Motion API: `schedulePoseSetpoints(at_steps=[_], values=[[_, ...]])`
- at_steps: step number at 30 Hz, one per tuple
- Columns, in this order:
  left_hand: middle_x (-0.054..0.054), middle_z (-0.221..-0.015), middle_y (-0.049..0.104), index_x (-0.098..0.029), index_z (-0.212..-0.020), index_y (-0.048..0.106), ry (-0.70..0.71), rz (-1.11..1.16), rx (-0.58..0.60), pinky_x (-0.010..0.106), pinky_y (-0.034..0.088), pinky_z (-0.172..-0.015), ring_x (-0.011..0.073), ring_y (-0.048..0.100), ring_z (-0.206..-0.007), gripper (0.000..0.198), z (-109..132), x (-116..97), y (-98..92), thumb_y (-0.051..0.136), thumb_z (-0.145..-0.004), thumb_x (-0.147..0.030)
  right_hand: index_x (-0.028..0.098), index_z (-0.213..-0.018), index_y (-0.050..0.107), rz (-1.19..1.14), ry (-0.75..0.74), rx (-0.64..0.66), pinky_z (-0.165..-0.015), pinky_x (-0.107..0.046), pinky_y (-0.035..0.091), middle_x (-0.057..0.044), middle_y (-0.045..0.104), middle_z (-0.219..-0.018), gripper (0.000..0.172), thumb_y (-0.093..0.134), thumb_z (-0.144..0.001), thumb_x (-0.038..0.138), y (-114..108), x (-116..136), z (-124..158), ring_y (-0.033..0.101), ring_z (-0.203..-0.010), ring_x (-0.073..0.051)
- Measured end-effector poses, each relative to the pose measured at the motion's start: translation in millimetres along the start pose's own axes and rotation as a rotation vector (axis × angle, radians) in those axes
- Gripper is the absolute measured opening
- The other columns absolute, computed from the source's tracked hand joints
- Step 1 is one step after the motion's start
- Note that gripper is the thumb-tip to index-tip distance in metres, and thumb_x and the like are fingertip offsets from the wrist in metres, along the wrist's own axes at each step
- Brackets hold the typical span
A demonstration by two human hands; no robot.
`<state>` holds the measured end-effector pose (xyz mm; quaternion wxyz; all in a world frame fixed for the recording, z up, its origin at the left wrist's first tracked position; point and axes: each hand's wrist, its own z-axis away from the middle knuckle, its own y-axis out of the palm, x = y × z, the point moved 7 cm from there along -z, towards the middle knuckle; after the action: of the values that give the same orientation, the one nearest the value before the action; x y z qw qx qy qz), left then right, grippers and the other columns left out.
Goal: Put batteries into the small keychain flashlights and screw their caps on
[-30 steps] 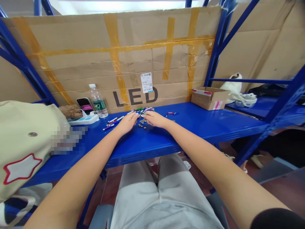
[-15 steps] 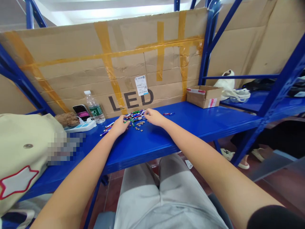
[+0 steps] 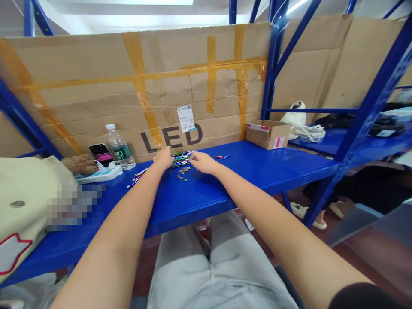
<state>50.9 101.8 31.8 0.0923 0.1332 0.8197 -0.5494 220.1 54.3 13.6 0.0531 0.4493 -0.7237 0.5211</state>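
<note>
A pile of slim, shiny rods [image 3: 182, 159] in blue, green, red and silver lies on the blue shelf top near the cardboard. My left hand [image 3: 163, 158] reaches over the left part of this pile; its fingertips are hidden, so what they touch does not show. At the pile's right edge is my right hand [image 3: 203, 163], its fingers curled together in a pinch; anything between them is too small to name. Several small round brownish discs [image 3: 182, 172] are scattered just in front of the pile. More rods [image 3: 135, 178] lie to the left, partly behind my left forearm.
Right of the pile lies a red and blue piece [image 3: 222, 157]. A water bottle [image 3: 120, 150], phone [image 3: 102, 154] and white power strip [image 3: 103, 174] stand left, beside a cream bag [image 3: 28, 184]. An open cardboard box [image 3: 267, 135] sits back right. Taped cardboard [image 3: 106, 103] walls the back.
My left hand has moved forward and up over the pile; the green rod seen at its fingers before is no longer visible there. My right hand stays by the pile. The view has shifted slightly right.
</note>
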Motion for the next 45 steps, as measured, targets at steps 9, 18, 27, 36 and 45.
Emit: schedulePoseSetpoints(at_steps=[9, 18, 27, 36, 45], values=[[0.010, -0.100, 0.072, -0.022, -0.085, 0.070, 0.020, -0.403, 0.140, 0.033, 0.047, -0.079, 0.0301, 0.065, -0.096, 0.021, 32, 73, -38.8, 0.056, -0.078, -0.036, 0.017, -0.080, 0.060, 0.064, -0.076, 0.013, -0.071, -0.024, 0.038, -0.004, 0.066, -0.083, 0.013, 0.048, -0.084, 0.019, 4, -4, -5, 0.056, -0.078, -0.015], [0.007, -0.090, 0.074, -0.023, -0.077, 0.072, -0.052, -0.373, 0.345, 0.029, 0.046, -0.072, 0.0276, 0.067, -0.087, 0.021, 53, 99, -29.7, 0.064, -0.065, -0.039, 0.016, -0.081, 0.064, 0.124, -0.116, 0.009, -0.071, -0.025, 0.039, -0.005, 0.069, -0.087, 0.014, 0.050, -0.083, 0.019, 2, 0, 1, 0.059, -0.080, -0.016], [0.001, -0.080, 0.075, -0.025, -0.068, 0.071, -0.010, -0.064, 0.440, 0.029, 0.048, -0.074, 0.0244, 0.067, -0.080, 0.022, 73, 110, -44.7, 0.071, -0.053, -0.040, 0.018, -0.086, 0.073, 0.165, -0.292, 0.304, -0.075, -0.026, 0.043, -0.005, 0.071, -0.093, 0.013, 0.064, -0.077, 0.023, 34, 27, 14, 0.061, -0.083, -0.017], [0.008, -0.094, 0.071, -0.016, -0.096, 0.065, 0.276, 0.472, 0.117, 0.035, 0.051, -0.083, 0.0223, 0.065, -0.087, 0.049, 76, 19, -40.0, 0.065, -0.069, -0.057, 0.017, -0.088, 0.073, 0.134, -0.267, 0.335, -0.071, -0.025, 0.044, -0.005, 0.071, -0.092, 0.014, 0.064, -0.080, 0.027, 33, 26, 16, 0.063, -0.079, -0.016], [0.001, -0.073, 0.065, -0.018, -0.088, 0.066, 0.363, 0.264, 0.280, 0.029, 0.047, -0.068, 0.0185, 0.058, -0.070, 0.034, 83, 5, -7.6, 0.064, -0.071, -0.046, 0.015, -0.087, 0.071, 0.023, -0.309, 0.253, -0.068, -0.023, 0.043, -0.004, 0.070, -0.085, 0.012, 0.066, -0.078, 0.021, 29, 23, 10, 0.060, -0.075, -0.014]])
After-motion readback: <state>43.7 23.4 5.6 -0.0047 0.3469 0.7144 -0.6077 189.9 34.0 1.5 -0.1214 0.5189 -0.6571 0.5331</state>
